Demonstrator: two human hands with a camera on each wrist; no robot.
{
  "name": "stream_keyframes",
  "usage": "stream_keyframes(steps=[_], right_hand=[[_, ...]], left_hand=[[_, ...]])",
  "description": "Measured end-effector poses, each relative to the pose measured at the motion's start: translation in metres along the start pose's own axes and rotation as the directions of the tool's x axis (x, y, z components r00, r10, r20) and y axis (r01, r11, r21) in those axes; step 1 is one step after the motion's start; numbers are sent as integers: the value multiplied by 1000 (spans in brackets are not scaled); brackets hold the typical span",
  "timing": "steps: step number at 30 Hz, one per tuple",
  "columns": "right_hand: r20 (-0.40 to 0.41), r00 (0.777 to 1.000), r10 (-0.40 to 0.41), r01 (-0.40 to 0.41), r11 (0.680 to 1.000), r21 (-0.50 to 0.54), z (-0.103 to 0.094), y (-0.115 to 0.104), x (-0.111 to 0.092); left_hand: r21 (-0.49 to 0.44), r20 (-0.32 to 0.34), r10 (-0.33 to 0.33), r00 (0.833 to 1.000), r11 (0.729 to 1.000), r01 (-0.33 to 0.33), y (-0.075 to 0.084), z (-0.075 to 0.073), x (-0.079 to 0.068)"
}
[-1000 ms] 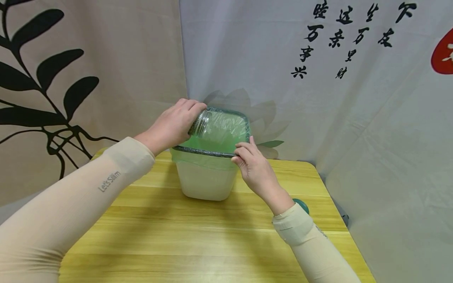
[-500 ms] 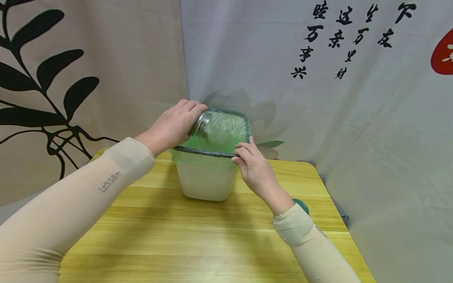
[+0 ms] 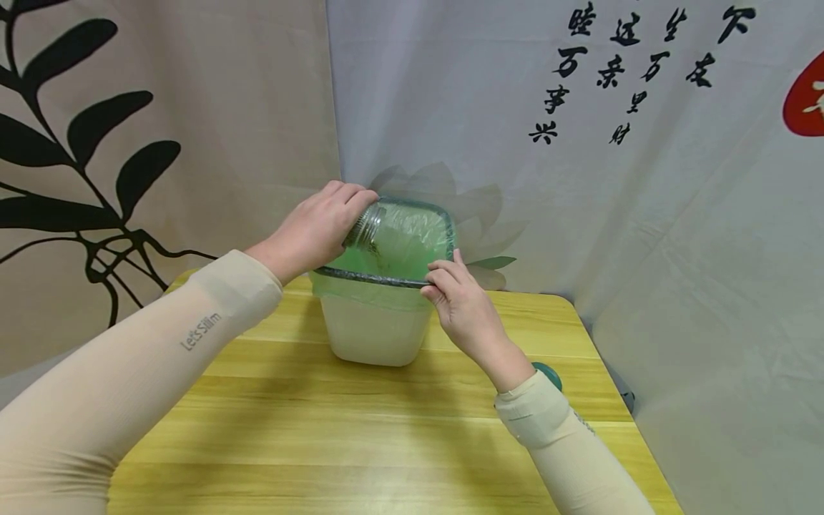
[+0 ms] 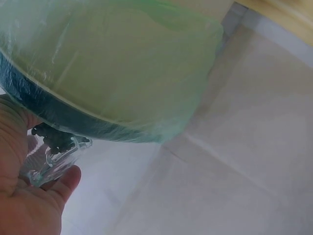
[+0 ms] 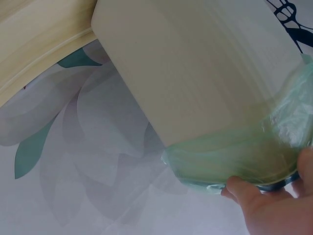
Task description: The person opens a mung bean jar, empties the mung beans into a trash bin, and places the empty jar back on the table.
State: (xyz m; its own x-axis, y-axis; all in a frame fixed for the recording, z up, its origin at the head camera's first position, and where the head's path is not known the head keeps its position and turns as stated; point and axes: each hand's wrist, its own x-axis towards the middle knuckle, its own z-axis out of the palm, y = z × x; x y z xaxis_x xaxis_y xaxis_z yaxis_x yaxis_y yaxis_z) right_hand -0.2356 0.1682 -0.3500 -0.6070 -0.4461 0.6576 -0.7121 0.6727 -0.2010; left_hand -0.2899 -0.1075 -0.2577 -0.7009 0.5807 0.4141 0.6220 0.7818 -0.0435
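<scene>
A whitish plastic bin [image 3: 376, 332] stands on the table, lined with a thin green bag [image 3: 418, 232] under a dark speckled rim [image 3: 380, 277]. My left hand [image 3: 315, 227] grips a clear jar [image 3: 367, 225] with a ribbed neck, tipped over the bin with its mouth inward. Dark bits [image 3: 378, 256] show just below that mouth. In the left wrist view, the fingers curl round the jar [image 4: 54, 166], and dark green clumps [image 4: 55, 138] sit at it. My right hand [image 3: 473, 311] pinches the rim's near right corner, thumb [image 5: 242, 191] on the bag's outside.
Beneath is a yellow wood-grain table [image 3: 360, 429]. A round dark green thing [image 3: 548, 373] lies partly hidden behind the right wrist. Close behind the bin hangs a printed cloth [image 3: 450, 107], and another with dark leaves [image 3: 244, 107] is on the left.
Dark bits have appeared below the jar's mouth and now spread further down into the bin. Both hands, the jar and the bin stay almost where they were.
</scene>
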Motion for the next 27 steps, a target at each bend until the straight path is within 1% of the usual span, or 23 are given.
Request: stream_keyframes(steps=[4,11,17,27], right_hand=[[6,1000,4,-4,1000,-7,-1,0,0],[-8,1000,-11,11,1000,-1,0,0,0],[-13,1000,-14,14,1000,-3,-1,0,0],[10,1000,3,-3,1000,1,-2,-1,1]], left_hand=[[20,1,10,1000,1000,-10,0,1,0],[50,-1,24,1000,998,-24,-1,2,1],[57,-13,42,999,998,-41,-2,3,1],[59,-43,65,997,996,-62,-2,4,1]])
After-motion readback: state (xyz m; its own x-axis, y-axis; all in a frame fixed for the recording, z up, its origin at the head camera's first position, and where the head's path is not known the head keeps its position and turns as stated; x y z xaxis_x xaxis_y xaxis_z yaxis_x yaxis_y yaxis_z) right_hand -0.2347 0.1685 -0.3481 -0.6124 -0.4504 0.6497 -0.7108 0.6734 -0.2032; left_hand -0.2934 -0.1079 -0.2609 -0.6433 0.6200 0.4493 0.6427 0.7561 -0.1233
